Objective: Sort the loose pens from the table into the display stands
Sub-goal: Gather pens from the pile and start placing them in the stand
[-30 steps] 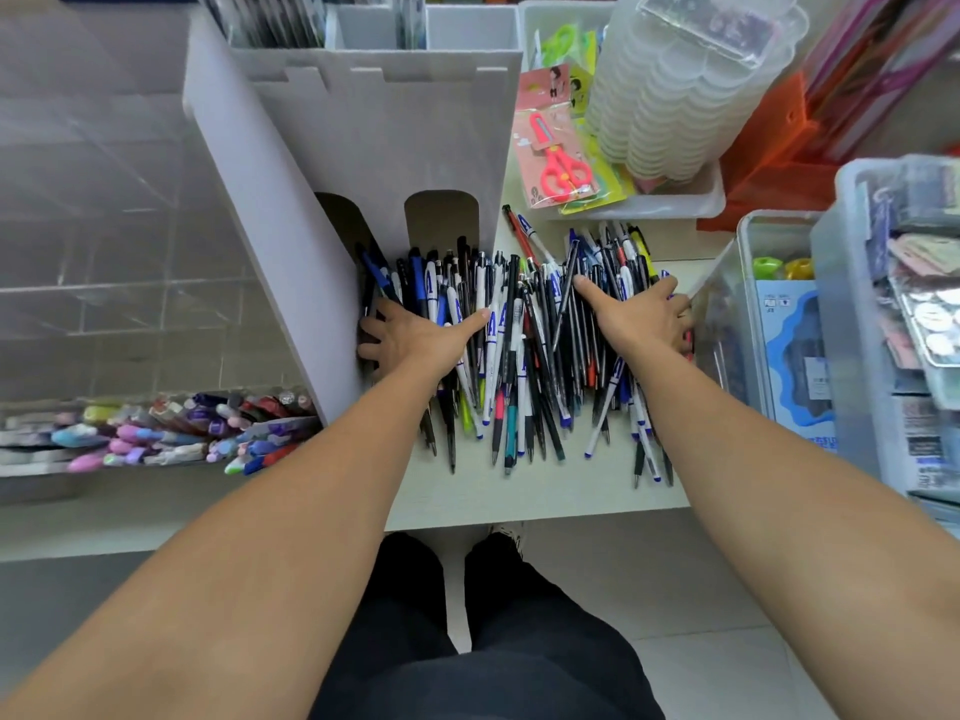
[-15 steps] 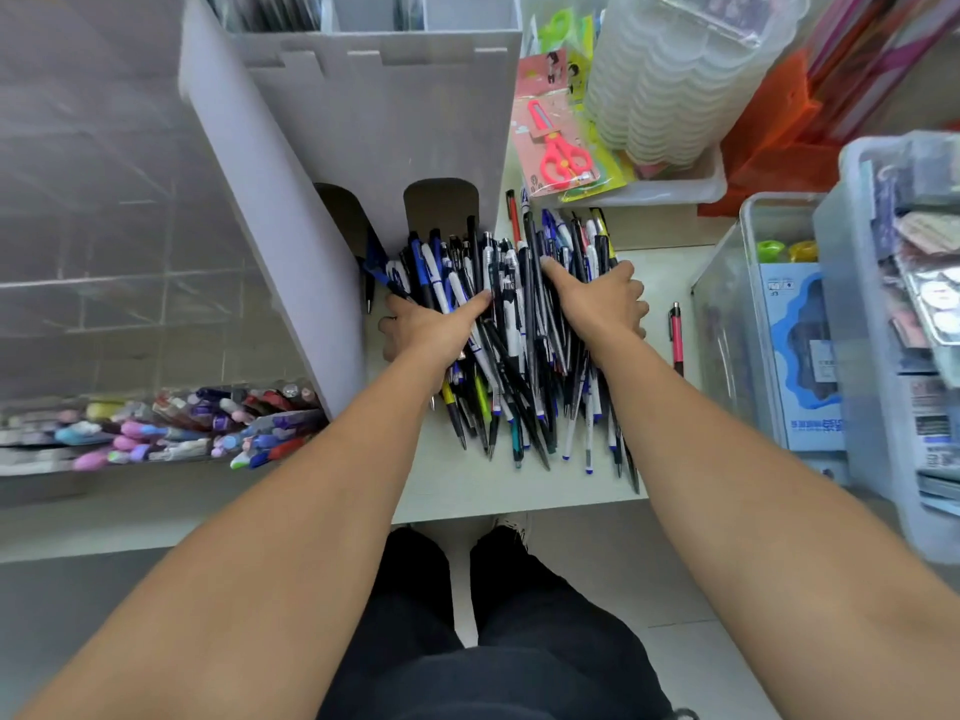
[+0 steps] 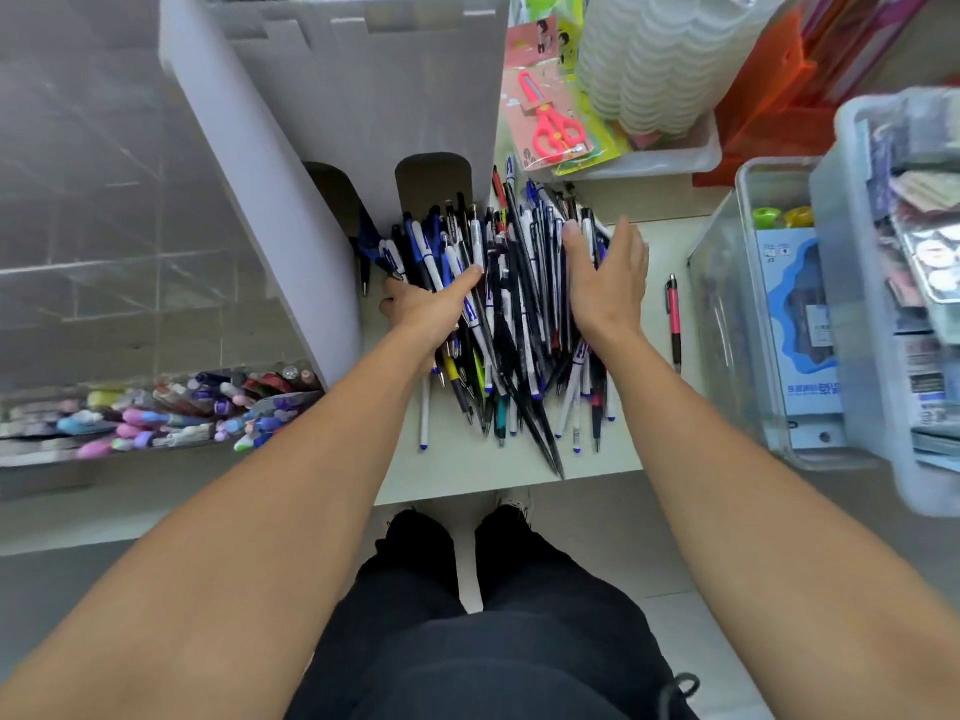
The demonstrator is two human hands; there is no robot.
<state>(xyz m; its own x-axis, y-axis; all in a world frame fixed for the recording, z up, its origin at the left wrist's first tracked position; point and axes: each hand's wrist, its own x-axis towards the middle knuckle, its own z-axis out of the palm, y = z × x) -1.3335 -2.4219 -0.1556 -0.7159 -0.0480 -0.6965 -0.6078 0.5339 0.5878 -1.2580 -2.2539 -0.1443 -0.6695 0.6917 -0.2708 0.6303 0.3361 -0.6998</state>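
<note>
Pale tabletop [image 3: 467, 475] at a crowded stationery counter carried the heap of loose pens [image 3: 511, 314], which lay bunched against the foot of the grey display stand [image 3: 363, 106], between my two hands. A second before, the pens had been fanned wide with my palms flat on top; now they stood gathered into a narrower bundle. My left hand [image 3: 428, 309] gripped the bundle's left flank, thumb laid across the barrels and fingers curled under, though their tips were hidden beneath the pens. My right hand [image 3: 608, 283], clamped on the pile half a second earlier, had opened: fingers straight and pressed together, the palm resting against the right edge. One red pen [image 3: 674, 317], left behind by the squeeze, lay alone just right of that hand.

Motion blur softened the clear storage boxes [image 3: 779, 314] at right, and their contents were hard to read. Coloured markers in the acrylic tray [image 3: 156, 413] at left appeared smeared; the stand's top was cut off by the frame. Packaged red scissors [image 3: 550, 122] hung behind.
</note>
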